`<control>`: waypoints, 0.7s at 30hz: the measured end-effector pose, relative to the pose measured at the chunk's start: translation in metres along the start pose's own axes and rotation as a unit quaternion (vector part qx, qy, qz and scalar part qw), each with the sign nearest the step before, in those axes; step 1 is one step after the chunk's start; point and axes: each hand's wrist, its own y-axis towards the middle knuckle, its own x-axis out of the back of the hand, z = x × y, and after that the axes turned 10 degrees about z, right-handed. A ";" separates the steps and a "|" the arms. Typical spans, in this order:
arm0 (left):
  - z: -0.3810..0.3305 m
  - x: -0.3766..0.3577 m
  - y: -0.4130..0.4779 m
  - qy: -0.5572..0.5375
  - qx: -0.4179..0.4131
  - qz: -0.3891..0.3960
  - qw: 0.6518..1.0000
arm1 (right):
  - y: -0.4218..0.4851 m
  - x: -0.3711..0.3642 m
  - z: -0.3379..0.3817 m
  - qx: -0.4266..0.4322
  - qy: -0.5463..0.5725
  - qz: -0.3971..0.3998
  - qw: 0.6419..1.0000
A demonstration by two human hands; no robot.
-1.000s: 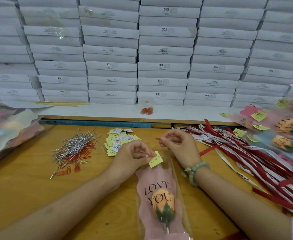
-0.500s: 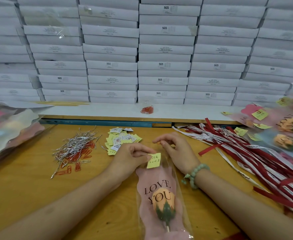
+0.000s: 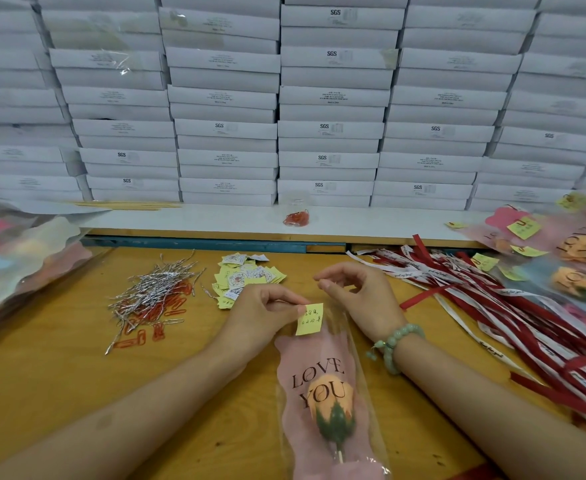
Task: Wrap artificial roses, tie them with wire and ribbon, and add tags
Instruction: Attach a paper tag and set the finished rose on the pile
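head view: a wrapped rose (image 3: 329, 398) lies in its pink "love you" sleeve (image 3: 305, 355) on the table (image 3: 59, 382), directly in front of the person, stem end toward them. the left hand (image 3: 262, 315) pinches a yellow tag (image 3: 309, 320) by its left edge and holds it against the sleeve's top rim. the right hand (image 3: 360, 296) hovers just beyond the sleeve with fingers curled and thumb and forefinger tips pressed together. whether a clip or anything else sits between them i cannot tell.

risks, as i judge them:
- the tag is held at one edge only, so it could swivel or slip on the slick film before it is fastened. it could then end up crooked or with its writing covered.
- nothing pins the sleeve down, so a push at the top rim may slide it or crumple the paper edge.
- if the right hand is empty, it would have to reach for the red paper clips (image 3: 134, 341). they lie tangled with the silver wire ties (image 3: 153, 289) on the left, and several could drag out at once.
- the ribbons (image 3: 492, 306) lie near the right forearm and could be swept aside.
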 end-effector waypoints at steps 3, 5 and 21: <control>0.000 0.000 0.000 0.011 -0.011 -0.003 1.000 | 0.001 0.000 0.001 -0.005 0.023 -0.002 1.000; 0.000 0.000 0.001 0.021 -0.025 0.002 0.999 | 0.001 0.001 0.002 -0.015 0.052 -0.005 0.998; 0.001 0.002 0.001 -0.025 -0.052 0.017 0.998 | -0.001 -0.011 0.003 -0.048 0.114 0.015 0.992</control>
